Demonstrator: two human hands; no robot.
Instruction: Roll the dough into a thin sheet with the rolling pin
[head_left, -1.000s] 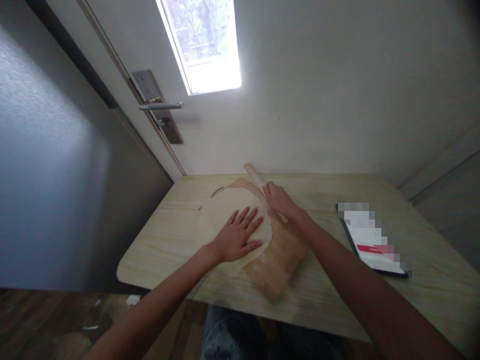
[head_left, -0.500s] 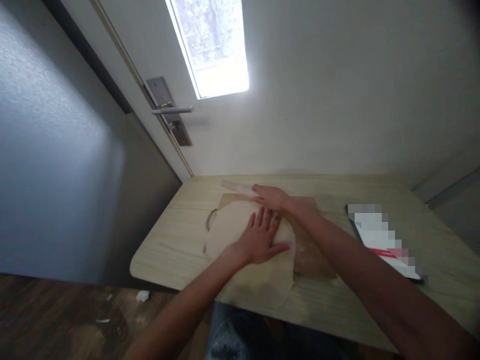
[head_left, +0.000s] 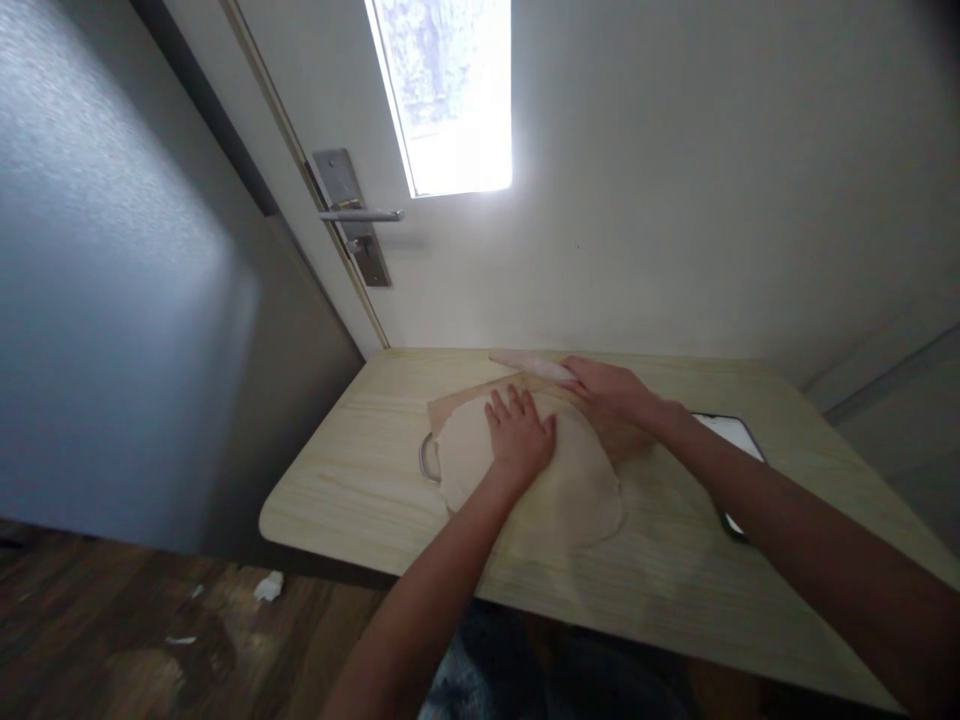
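A wide, thin sheet of pale dough (head_left: 577, 480) is spread over a wooden cutting board (head_left: 459, 402) and hangs past its near edge onto the table. My left hand (head_left: 523, 438) lies flat on the dough with its fingers apart. My right hand (head_left: 611, 388) is closed around one end of a light wooden rolling pin (head_left: 534, 366), just beyond the dough's far edge. The pin's other end points left. At the board's left side a curved metal handle (head_left: 429, 458) sticks out. Part of the board is hidden under the dough and my right forearm.
The light wood table (head_left: 360, 460) stands against a white door (head_left: 645, 200) with a metal lever handle (head_left: 367, 215). A phone (head_left: 727, 440) lies on the right, partly behind my right forearm. White scraps (head_left: 268, 586) lie on the dark floor at lower left.
The board has turned, and the dough on it has shifted right. My right hand has moved right with the rolling pin. My left hand has slid a little up the dough.
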